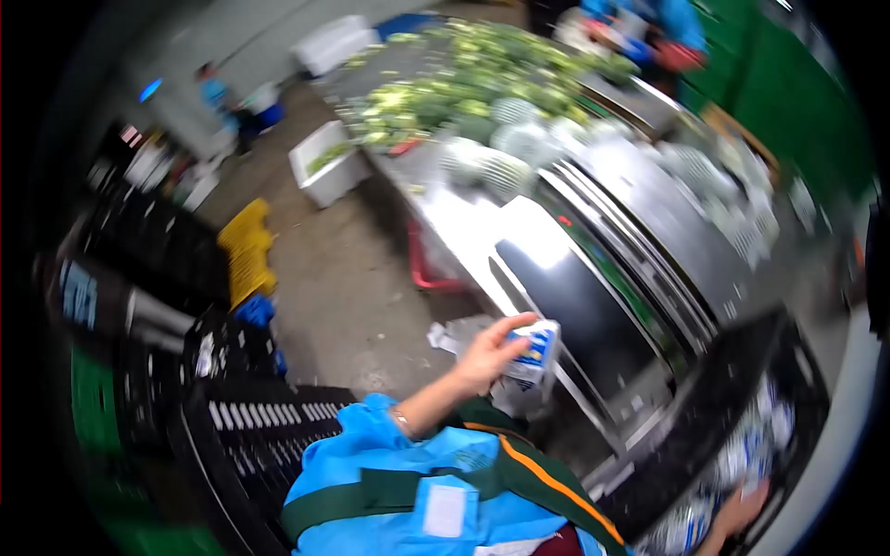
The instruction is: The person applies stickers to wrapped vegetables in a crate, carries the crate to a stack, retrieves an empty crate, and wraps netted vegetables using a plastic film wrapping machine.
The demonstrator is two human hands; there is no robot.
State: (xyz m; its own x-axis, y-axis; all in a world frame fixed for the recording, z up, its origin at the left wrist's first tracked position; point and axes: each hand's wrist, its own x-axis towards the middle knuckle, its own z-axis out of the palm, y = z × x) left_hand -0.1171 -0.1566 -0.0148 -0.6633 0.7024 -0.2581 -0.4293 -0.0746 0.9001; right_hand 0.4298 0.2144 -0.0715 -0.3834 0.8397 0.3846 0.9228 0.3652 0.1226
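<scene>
My left hand (491, 357) is closed around a small white and blue packet (533, 352), held over the near edge of a metal wrapping machine (584, 315). At the lower right, my right hand (744, 507) reaches into a black crate (667, 468). It touches or lies beside plastic-wrapped items (746, 454) with blue and white labels; whether it grips one is blurred. A clear plastic bag (521, 397) hangs below the packet.
Loose green vegetables (464, 79) and net-wrapped ones (487, 167) cover the metal table (431, 190). Black crates (269, 435) stand at left, with a yellow crate (248, 252) beyond. A white box (326, 167) is on the floor. Two other people are farther off.
</scene>
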